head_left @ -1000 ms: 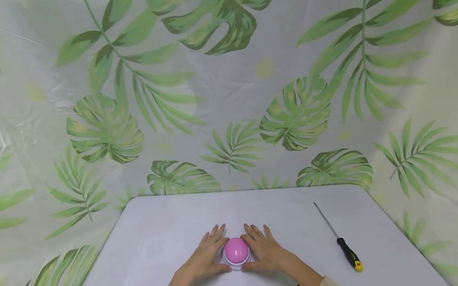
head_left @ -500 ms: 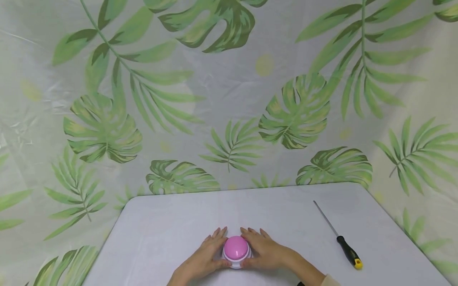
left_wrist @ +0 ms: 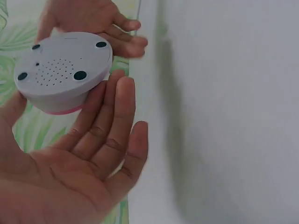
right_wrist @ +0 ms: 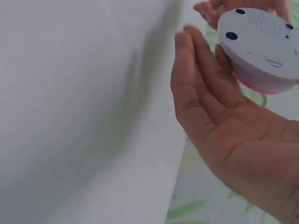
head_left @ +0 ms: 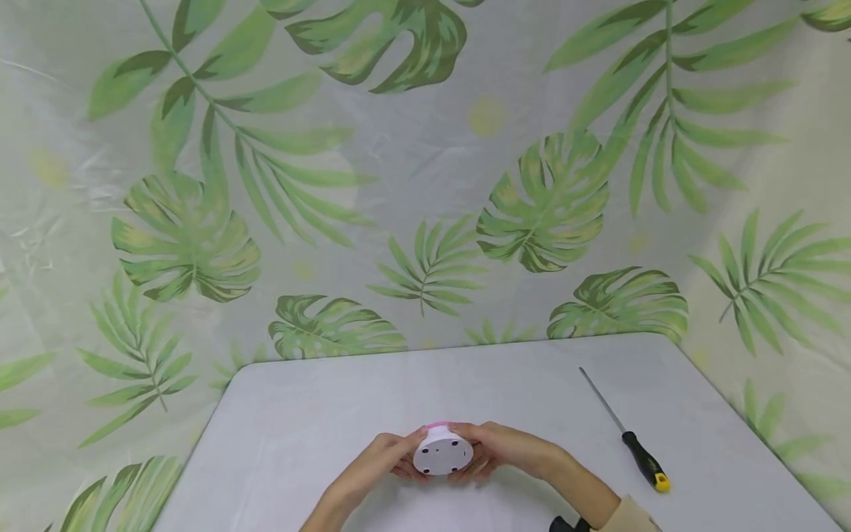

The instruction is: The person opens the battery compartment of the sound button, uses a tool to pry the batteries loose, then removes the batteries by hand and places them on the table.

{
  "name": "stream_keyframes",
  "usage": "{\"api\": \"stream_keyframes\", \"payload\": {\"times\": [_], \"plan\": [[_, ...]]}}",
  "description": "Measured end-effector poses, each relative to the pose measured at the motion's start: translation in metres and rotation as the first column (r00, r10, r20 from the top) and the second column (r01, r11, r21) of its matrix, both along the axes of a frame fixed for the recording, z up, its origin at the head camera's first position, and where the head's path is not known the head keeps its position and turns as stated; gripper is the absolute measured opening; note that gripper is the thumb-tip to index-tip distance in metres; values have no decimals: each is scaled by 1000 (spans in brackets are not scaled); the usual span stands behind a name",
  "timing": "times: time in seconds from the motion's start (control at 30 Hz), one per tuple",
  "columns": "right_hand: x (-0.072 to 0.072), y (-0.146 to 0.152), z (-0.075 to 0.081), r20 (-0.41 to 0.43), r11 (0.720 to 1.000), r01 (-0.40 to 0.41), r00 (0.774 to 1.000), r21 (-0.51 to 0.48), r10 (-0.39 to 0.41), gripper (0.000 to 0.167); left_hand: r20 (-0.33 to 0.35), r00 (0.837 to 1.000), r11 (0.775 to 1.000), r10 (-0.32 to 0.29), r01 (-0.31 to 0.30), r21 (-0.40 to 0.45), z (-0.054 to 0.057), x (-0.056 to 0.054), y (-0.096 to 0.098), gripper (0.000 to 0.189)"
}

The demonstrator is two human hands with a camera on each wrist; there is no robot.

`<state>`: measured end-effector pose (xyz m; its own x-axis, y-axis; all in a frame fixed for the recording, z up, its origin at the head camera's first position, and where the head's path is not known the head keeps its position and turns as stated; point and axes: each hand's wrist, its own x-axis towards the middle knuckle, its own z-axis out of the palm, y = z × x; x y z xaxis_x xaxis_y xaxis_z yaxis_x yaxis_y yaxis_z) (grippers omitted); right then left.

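Both hands hold a buzzer button [head_left: 443,454] up off the table, tipped so its flat white underside faces the head camera. That underside [left_wrist: 60,70] carries several dark round feet and a patch of small speaker holes. Only a thin strip of the pink dome shows at the far edge. My left hand [head_left: 368,469] grips the left side between thumb and fingers; in the left wrist view its fingers lie along the white rim. My right hand [head_left: 515,448] holds the opposite side, and the right wrist view shows its fingers [right_wrist: 217,79] reaching up beside the base [right_wrist: 261,46].
A screwdriver [head_left: 643,459] with a black and yellow handle lies on the right of the white table [head_left: 319,406], its slim shaft pointing away. Behind the table's far edge hangs a leaf-patterned sheet [head_left: 425,170].
The button stood dome-up on the table between both hands. The hands have lifted it and tipped it, turning the pink dome away and the underside into sight.
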<state>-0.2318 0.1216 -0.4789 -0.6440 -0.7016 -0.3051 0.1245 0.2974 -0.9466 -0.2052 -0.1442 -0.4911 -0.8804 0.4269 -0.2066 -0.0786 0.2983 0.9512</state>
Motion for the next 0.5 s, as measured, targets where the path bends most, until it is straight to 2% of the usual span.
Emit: {"api": "stream_keyframes", "payload": {"times": [0.13, 0.23, 0.37, 0.5], "plan": [[3, 0, 0, 174, 997, -75, 982, -28, 79, 77, 105, 994, 1000, 8, -10, 22, -1, 0, 5, 71], [4, 0, 0, 226, 993, -112, 967, -25, 115, 82, 145, 989, 1000, 15, -19, 23, -3, 0, 6, 73], [7, -1, -2, 227, 995, -98, 969, -7, 97, 84, 144, 989, 999, 41, -40, -6, -5, 1, 5, 73], [8, 0, -4, 268, 997, -80, 960, -17, 82, 86, 100, 992, 996, 76, -71, -46, -4, 3, 7, 71]]}}
